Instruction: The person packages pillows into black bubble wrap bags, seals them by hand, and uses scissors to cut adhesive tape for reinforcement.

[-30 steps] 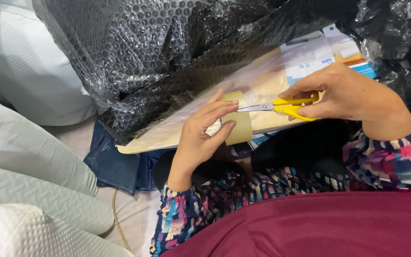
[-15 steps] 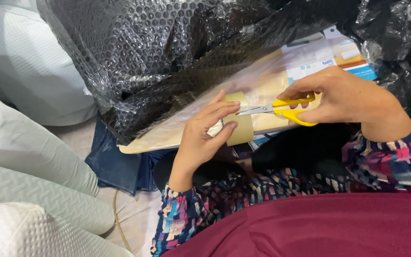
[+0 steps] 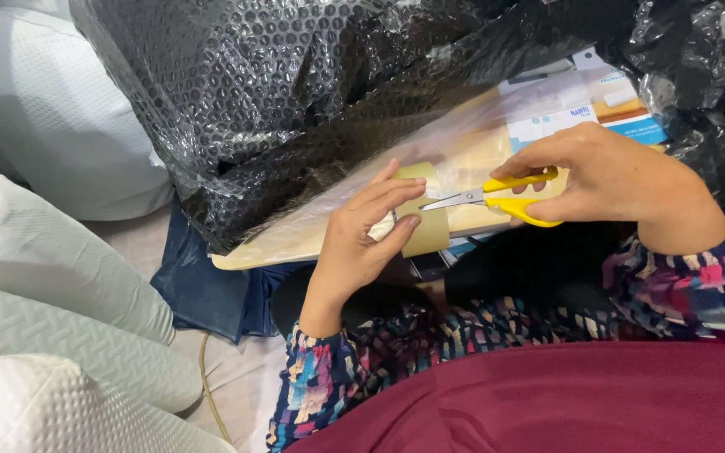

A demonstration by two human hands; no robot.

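My right hand point(image 3: 614, 180) grips yellow-handled scissors point(image 3: 497, 197), blades pointing left toward a strip of brown packing tape point(image 3: 426, 220). That tape wraps the near edge of a flat tan parcel point(image 3: 472, 155) covered in clear plastic. My left hand point(image 3: 362, 239) rests on the parcel's edge, its fingers pressing the tape next to the blade tips. Black bubble wrap point(image 3: 295, 92) lies over the far part of the parcel.
White quilted cushions point(image 3: 52, 277) fill the left side. A dark blue cloth point(image 3: 211, 289) lies under the parcel's left corner. A thin cord point(image 3: 209, 394) runs along the pale surface. Crumpled black plastic point(image 3: 706, 75) sits at the upper right. A maroon garment point(image 3: 564, 403) covers my lap.
The scissor blades have closed and edged slightly left toward the tape. My left fingers stay on the tape, barely shifted.
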